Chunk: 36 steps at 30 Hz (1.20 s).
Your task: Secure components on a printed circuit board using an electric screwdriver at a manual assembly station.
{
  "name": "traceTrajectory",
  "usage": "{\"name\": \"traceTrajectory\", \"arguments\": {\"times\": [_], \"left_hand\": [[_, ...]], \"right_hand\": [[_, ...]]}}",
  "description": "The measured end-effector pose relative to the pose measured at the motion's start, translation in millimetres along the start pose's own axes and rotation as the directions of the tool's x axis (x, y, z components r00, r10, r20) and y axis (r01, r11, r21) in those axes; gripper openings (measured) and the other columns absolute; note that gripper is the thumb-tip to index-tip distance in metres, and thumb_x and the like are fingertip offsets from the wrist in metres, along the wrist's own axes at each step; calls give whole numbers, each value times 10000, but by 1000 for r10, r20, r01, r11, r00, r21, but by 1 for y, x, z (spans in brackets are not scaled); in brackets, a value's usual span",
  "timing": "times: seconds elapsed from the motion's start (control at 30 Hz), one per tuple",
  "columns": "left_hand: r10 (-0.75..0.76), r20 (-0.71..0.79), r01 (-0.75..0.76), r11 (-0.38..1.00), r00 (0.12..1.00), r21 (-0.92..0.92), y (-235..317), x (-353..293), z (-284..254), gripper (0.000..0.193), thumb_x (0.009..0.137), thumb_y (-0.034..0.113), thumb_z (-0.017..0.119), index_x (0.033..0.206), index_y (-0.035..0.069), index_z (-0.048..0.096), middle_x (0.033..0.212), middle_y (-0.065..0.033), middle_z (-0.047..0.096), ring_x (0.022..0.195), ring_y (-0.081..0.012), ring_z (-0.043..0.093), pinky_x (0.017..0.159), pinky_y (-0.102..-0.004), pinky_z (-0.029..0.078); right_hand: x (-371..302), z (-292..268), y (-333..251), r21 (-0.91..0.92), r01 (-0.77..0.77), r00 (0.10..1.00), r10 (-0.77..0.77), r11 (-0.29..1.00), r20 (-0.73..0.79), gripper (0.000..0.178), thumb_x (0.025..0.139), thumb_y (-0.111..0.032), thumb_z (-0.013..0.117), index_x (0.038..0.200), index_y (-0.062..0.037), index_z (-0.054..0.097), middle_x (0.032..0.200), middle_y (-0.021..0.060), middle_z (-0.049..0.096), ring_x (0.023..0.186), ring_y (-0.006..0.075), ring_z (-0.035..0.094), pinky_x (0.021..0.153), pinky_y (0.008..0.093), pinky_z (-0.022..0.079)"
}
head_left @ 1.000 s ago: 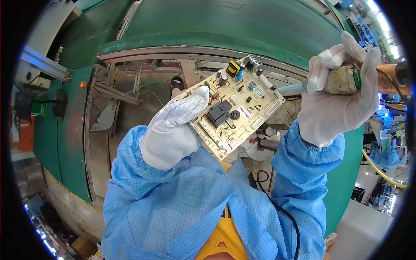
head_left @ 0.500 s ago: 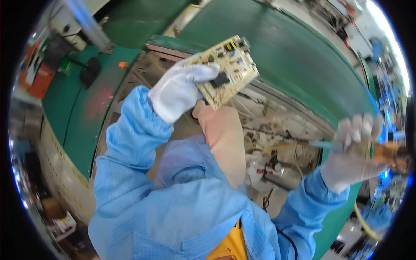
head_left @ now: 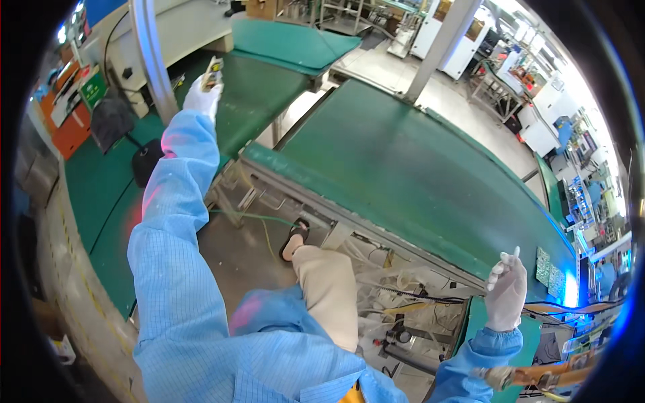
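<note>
At the upper left my left hand, in a white glove, is stretched far out over the green work surface. It grips a circuit board, seen nearly edge-on, its far end pointing away from me. My right hand, also gloved in white, is raised at the right near the belt's front edge. Its fingers are loosely bent and apart, one pointing up, with nothing visible in them. Beside my right forearm hangs an orange-brown tube with a metal fitting.
A wide green conveyor belt crosses in front of me. Green circuit boards lie at its right end. A metal post rises behind it, another post at the left. A black lamp-like thing stands on the left bench. Cables and pipes fill the space below.
My left hand has carried the circuit board away and to the left, over the far green surface. My right hand has moved down and left, away from the orange-brown tube. The view has shifted.
</note>
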State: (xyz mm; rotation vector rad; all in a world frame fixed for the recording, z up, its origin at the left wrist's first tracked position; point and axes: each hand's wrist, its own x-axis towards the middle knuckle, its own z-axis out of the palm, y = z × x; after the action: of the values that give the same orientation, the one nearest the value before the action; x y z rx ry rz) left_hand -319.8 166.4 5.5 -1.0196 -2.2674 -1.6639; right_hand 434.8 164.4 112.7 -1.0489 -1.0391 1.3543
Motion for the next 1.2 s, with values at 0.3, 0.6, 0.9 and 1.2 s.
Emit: {"name": "traceTrajectory", "arguments": {"times": [0.3, 0.6, 0.9, 1.2], "left_hand": [[-124, -140, 149, 971, 982, 188, 59, -29, 4, 678, 838, 393, 645, 1347, -18, 466, 1338, -237, 517, 1261, -330, 490, 1062, -361, 368], [522, 434, -520, 843, 735, -133, 216, -226, 105, 450, 827, 285, 690, 1189, 33, 595, 1238, -137, 590, 1175, -285, 550, 966, -377, 466], [765, 439, -837, 545, 471, -51, 241, -284, 117, 425, 861, 332, 655, 1207, 99, 572, 1154, -103, 594, 1113, -282, 567, 889, -393, 498], [748, 436, -820, 571, 501, -38, 236, -286, 117, 402, 860, 335, 659, 1176, 99, 583, 1140, -106, 604, 1103, -283, 571, 882, -395, 494]], "right_hand": [[90, -96, 13, -560, -46, 991, -33, 827, -129, 334, 941, -384, 556, 946, -53, 594, 764, 19, 573, 636, 99, 544, 534, 233, 430], [146, -244, 26, -863, -239, 849, -527, -446, 37, 393, 799, -238, 710, 1133, -59, 604, 1130, 193, 605, 1045, 339, 589, 906, 436, 472], [152, -286, 10, -775, -414, 850, -507, -477, -142, 396, 790, -216, 713, 1117, -20, 608, 1096, 198, 617, 1048, 352, 591, 912, 421, 477], [179, -328, 17, -769, -436, 844, -510, -467, -168, 159, 857, -123, 590, 968, -30, 653, 1006, 184, 645, 969, 346, 623, 847, 411, 504]]}}
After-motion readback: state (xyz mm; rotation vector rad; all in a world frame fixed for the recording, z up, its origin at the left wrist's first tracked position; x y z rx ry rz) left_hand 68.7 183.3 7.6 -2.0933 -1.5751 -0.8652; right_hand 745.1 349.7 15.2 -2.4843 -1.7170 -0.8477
